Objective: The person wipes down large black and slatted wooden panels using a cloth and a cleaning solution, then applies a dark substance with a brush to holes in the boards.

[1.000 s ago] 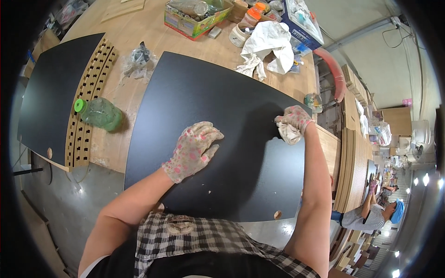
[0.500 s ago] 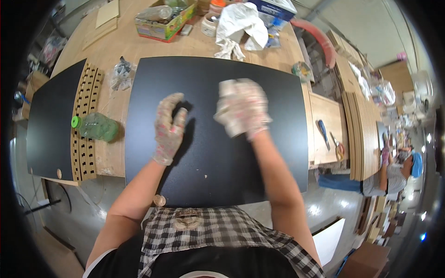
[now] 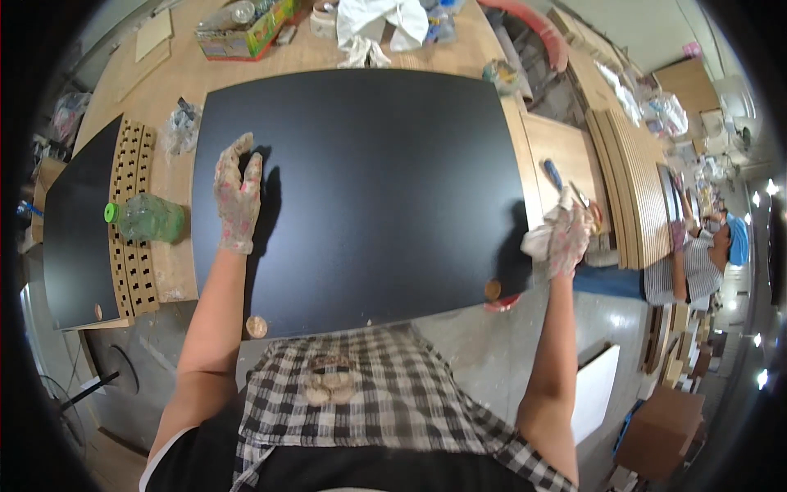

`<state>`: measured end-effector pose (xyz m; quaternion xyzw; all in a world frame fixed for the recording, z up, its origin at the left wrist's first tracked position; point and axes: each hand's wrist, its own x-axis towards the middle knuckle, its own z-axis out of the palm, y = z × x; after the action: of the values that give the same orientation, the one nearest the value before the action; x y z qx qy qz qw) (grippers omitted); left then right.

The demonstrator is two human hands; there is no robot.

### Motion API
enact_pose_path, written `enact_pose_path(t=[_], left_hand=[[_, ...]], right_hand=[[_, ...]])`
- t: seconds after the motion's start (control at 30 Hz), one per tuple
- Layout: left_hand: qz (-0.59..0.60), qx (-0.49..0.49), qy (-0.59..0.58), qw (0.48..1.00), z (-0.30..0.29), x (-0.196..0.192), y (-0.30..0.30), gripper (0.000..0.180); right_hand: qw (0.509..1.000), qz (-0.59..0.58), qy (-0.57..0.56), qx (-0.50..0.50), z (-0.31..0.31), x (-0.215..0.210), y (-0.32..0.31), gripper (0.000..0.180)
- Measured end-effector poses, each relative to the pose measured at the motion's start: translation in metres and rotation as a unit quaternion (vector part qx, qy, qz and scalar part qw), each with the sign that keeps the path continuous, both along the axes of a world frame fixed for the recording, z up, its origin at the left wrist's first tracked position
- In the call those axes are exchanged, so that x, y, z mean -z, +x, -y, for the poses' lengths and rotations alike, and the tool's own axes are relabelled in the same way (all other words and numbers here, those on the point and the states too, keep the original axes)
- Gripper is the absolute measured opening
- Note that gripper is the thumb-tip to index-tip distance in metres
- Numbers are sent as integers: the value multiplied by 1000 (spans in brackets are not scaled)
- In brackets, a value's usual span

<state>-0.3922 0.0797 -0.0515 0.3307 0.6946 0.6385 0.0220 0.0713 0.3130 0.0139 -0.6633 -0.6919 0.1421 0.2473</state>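
Our left fingers curve apart, the black panel beneath them, likely sparing its surface; our right fingers clamp a white cloth, presumably bunched for grip.

Left hand over black panel (cloth in right hand)

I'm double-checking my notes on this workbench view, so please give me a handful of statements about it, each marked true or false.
1. The right hand holds a pale cloth. True.
2. The left hand is gripping a bottle. False: it is empty, above the left part of the black panel.
3. The bottle has a red cap. False: the cap is green.
4. The bottle is left of the black panel. True.
5. The blue-handled tool lies on the black panel. False: it lies to the panel's right.
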Motion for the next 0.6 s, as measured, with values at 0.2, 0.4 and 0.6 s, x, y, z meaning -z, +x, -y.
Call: enact_pose_path(t=[0.2,0.4,0.6], left_hand=[[-40,-1,-45,998,15,7,-2,27],[-57,4,-78,995,8,-9,3,27],[-137,-72,-124,980,17,-8,-14,25]], right_hand=[[869,42,103,-482,146,43,-146,53],[991,108,40,-63,-40,39,41,37],[815,-427,-206,-333,89,16,-153,48]])
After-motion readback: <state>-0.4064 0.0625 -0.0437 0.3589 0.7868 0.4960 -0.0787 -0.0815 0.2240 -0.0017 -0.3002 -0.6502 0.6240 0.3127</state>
